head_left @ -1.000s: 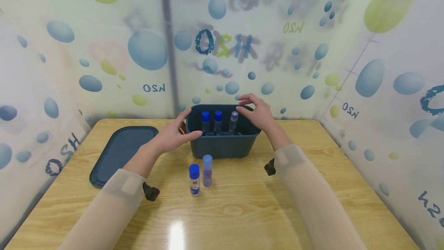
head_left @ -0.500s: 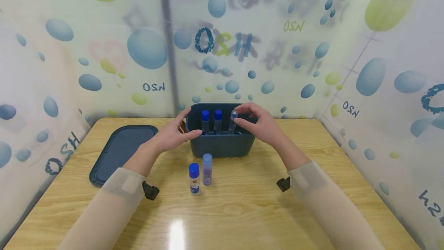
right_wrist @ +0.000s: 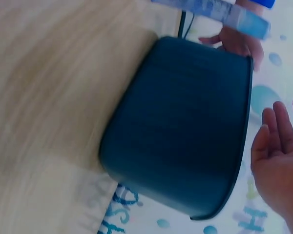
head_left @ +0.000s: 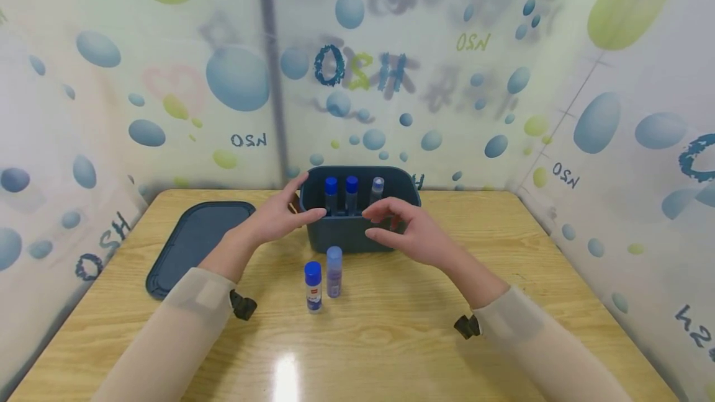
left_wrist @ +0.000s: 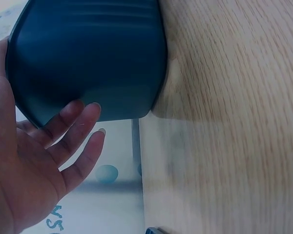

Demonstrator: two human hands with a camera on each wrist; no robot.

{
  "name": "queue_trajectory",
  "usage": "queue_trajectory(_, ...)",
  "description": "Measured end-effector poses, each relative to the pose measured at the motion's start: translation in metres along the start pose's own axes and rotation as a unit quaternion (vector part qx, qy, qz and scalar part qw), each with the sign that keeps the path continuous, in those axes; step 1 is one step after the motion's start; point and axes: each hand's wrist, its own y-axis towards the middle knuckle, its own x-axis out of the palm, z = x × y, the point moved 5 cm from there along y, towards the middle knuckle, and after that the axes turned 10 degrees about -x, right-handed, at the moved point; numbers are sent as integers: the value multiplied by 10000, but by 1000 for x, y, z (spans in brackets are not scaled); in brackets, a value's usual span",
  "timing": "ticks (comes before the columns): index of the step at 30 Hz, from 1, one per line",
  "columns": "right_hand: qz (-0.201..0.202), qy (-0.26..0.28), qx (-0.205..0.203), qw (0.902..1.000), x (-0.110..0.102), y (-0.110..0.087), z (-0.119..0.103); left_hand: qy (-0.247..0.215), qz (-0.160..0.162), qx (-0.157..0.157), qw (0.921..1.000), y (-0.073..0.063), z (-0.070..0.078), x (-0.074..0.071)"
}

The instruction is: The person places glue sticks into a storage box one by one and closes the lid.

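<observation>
A dark blue plastic bin (head_left: 354, 236) stands at the back of the table. Upright inside are two blue-capped glue sticks (head_left: 332, 188) and a clear-capped glue stick (head_left: 377, 185), their lower parts hidden by the front wall. My left hand (head_left: 274, 217) holds the bin's left end, thumb at the front rim and forefinger at the back corner; its other fingers show loosely bent in the left wrist view. My right hand (head_left: 416, 234) hovers before the bin's right front, fingers loosely curved around nothing. Two more glue sticks stand in front: one blue-capped (head_left: 313, 287), one translucent (head_left: 334, 272).
A dark blue lid (head_left: 198, 244) lies on the table (head_left: 385, 340) to the left of the bin. A patterned curtain wall (head_left: 480, 110) rises right behind the table's back edge, and others enclose both sides.
My right hand went from the bin's right rim to the clear-capped glue stick inside, then drew back toward me and down in front of the bin. My left hand has stayed put.
</observation>
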Motion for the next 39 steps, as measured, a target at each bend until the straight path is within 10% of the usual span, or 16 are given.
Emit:
queue_trajectory(22, -1157, 1169, 15, 9864, 65, 1, 5, 54, 61, -1, 10000, -2, 1, -1)
queue_trajectory(39, -1103, 1061, -4, 9882, 78, -1, 9, -59, 34, 55, 10000, -3, 1, 0)
